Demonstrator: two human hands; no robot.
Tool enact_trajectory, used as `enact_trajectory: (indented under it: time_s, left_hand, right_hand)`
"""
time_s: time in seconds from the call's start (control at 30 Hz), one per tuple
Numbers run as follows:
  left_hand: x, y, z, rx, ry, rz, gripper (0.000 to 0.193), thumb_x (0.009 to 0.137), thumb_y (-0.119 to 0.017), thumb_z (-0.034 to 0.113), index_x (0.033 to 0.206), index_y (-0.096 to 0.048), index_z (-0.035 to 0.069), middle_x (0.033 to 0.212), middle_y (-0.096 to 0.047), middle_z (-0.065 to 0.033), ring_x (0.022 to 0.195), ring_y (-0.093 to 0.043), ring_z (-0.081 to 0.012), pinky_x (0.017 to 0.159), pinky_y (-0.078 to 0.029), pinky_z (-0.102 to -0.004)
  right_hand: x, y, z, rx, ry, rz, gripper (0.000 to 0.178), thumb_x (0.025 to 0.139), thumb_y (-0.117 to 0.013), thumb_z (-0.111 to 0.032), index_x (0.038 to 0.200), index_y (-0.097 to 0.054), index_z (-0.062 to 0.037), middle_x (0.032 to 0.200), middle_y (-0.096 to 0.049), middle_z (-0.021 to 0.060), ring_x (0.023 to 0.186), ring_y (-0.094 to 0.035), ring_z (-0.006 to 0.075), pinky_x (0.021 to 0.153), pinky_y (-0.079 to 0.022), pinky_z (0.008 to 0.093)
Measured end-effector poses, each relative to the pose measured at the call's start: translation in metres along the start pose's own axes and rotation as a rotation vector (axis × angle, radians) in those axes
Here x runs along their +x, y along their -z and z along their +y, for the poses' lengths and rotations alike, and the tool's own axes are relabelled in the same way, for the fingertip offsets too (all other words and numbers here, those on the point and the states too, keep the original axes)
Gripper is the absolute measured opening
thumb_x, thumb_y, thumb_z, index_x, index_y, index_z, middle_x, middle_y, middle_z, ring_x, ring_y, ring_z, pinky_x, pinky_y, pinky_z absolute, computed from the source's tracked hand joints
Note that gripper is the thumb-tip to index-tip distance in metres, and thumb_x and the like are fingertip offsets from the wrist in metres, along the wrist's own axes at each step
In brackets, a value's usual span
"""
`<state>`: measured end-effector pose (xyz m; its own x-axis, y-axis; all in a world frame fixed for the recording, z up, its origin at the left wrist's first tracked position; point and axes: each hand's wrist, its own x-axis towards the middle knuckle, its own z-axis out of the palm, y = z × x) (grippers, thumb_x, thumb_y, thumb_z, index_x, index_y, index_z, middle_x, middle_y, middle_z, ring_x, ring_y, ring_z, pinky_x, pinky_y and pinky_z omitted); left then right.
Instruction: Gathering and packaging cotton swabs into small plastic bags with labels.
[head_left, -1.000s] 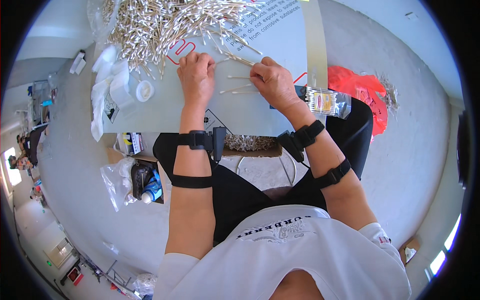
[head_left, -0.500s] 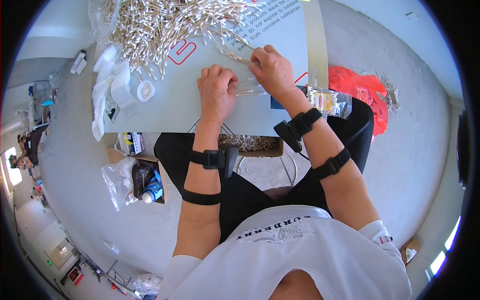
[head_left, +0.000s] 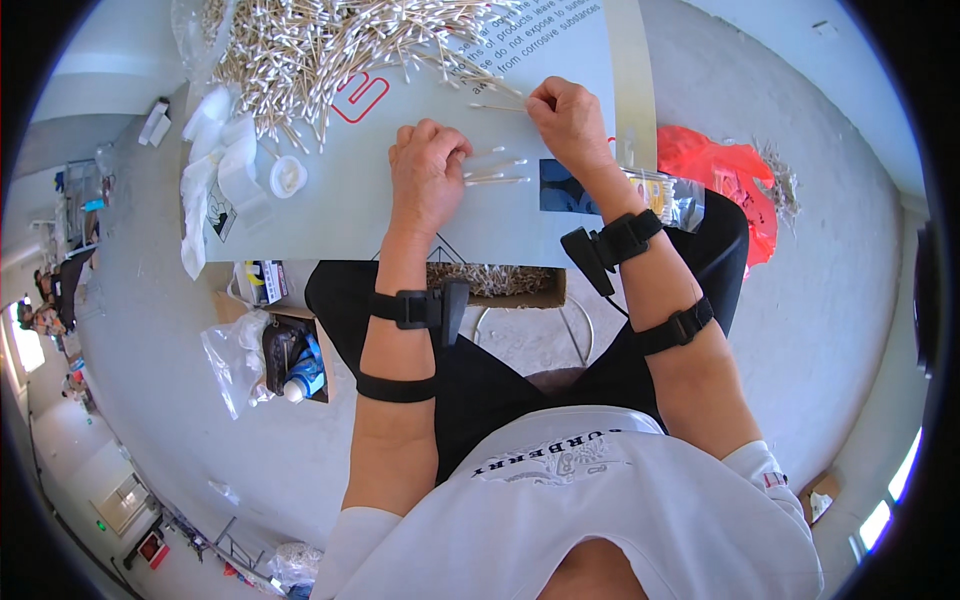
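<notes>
1. Head view: right grip pinched one swab over the desk.
2. Left grip curled beside loose swabs; whether it held any couldn't be told.
3. Likely light, stiff, snappable; mid-stick suited pinching.

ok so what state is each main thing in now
Heap of white-tipped wooden cotton swabs, loose, overlapping
Right hand, pinching one swab
Left hand, curled, grip unclear
Small round white tub, open
Brown cardboard box, open, holding swabs
Red plastic bag, crumpled
</notes>
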<state>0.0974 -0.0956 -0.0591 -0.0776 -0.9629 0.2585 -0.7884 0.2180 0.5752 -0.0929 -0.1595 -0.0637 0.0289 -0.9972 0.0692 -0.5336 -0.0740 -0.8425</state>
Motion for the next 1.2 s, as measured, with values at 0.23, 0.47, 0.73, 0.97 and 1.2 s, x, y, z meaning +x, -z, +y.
enact_trajectory:
  time_s: [0.23,0.47,0.73,0.97,1.2]
  left_hand:
    - [0.000,0.000,-0.002,-0.019,-0.003,-0.014,0.015,0.075,-0.065,-0.002,0.078,-0.067,0.013,0.087,-0.058,-0.0010,0.090,-0.052,-0.0256,0.080,-0.039,-0.0395]
    - [-0.004,-0.003,-0.006,-0.100,0.002,0.067,0.022,0.074,-0.064,-0.006,0.086,-0.067,0.011,0.088,-0.059,-0.0035,0.093,-0.053,-0.0276,0.083,-0.042,-0.0401]
    - [-0.003,-0.006,0.006,-0.081,-0.019,0.172,0.033,0.070,-0.069,-0.006,0.099,-0.066,0.010,0.099,-0.055,-0.0068,0.097,-0.053,-0.0291,0.086,-0.045,-0.0402]
    - [0.004,-0.008,-0.001,-0.016,-0.010,0.137,0.024,0.070,-0.069,-0.005,0.090,-0.066,0.008,0.092,-0.057,-0.0058,0.093,-0.055,-0.0284,0.083,-0.046,-0.0405]
    - [0.008,-0.004,0.003,-0.054,-0.068,0.114,0.018,0.069,-0.070,-0.003,0.081,-0.067,0.010,0.087,-0.057,-0.0035,0.090,-0.055,-0.0268,0.081,-0.045,-0.0387]
  right_hand:
    - [-0.004,0.009,-0.001,0.036,-0.034,0.123,0.009,0.080,-0.062,-0.010,0.078,-0.064,-0.0015,0.074,-0.065,0.0176,0.069,-0.063,0.0350,0.066,-0.051,0.0389]
    - [-0.025,0.001,-0.004,-0.022,0.290,-0.033,0.005,0.081,-0.065,-0.010,0.082,-0.062,-0.0067,0.082,-0.061,0.0097,0.076,-0.062,0.0330,0.066,-0.050,0.0407]
    - [-0.031,-0.004,0.000,-0.213,0.409,-0.066,0.004,0.081,-0.065,-0.010,0.084,-0.062,-0.0088,0.080,-0.057,0.0085,0.083,-0.062,0.0301,0.070,-0.051,0.0407]
    - [-0.029,-0.004,-0.001,-0.220,0.400,-0.097,0.004,0.081,-0.065,-0.010,0.083,-0.061,-0.0079,0.083,-0.059,0.0095,0.083,-0.062,0.0303,0.070,-0.052,0.0406]
    - [-0.025,-0.005,0.001,-0.242,0.382,-0.085,0.005,0.081,-0.064,-0.011,0.082,-0.061,-0.0077,0.082,-0.060,0.0103,0.079,-0.063,0.0321,0.069,-0.051,0.0422]
